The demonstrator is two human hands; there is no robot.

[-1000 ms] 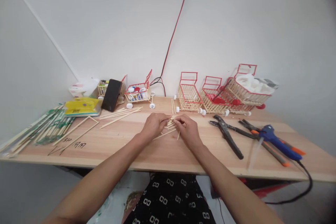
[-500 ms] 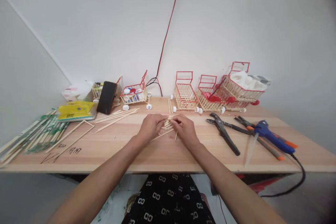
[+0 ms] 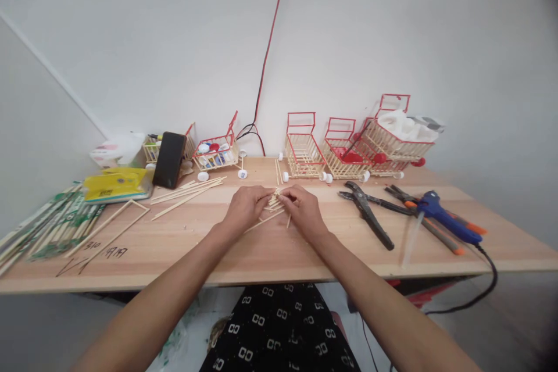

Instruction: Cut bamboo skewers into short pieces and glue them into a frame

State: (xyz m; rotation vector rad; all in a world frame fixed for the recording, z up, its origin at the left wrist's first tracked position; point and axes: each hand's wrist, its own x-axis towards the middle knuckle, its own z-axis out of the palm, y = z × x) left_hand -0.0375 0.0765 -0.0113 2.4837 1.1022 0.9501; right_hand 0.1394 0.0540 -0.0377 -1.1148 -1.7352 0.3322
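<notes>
Wooden sticks (image 3: 274, 202) seem pinched by left hand (image 3: 244, 208) and right hand (image 3: 303, 209).

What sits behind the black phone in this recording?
Behind the phone, a small stick cart shows on both sides; its middle, and anything inside there, is covered.

A wooden table (image 3: 279, 258) (pale) stands against whitish walls (image 3: 370, 23).

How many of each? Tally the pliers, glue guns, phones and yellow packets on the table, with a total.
Black-handled pliers and orange-and-grey-handled pliers: 2
Blue plastic glue gun: 1
Black rectangular phone: 1
Yellow plastic packet: 1
Total: 5
</notes>
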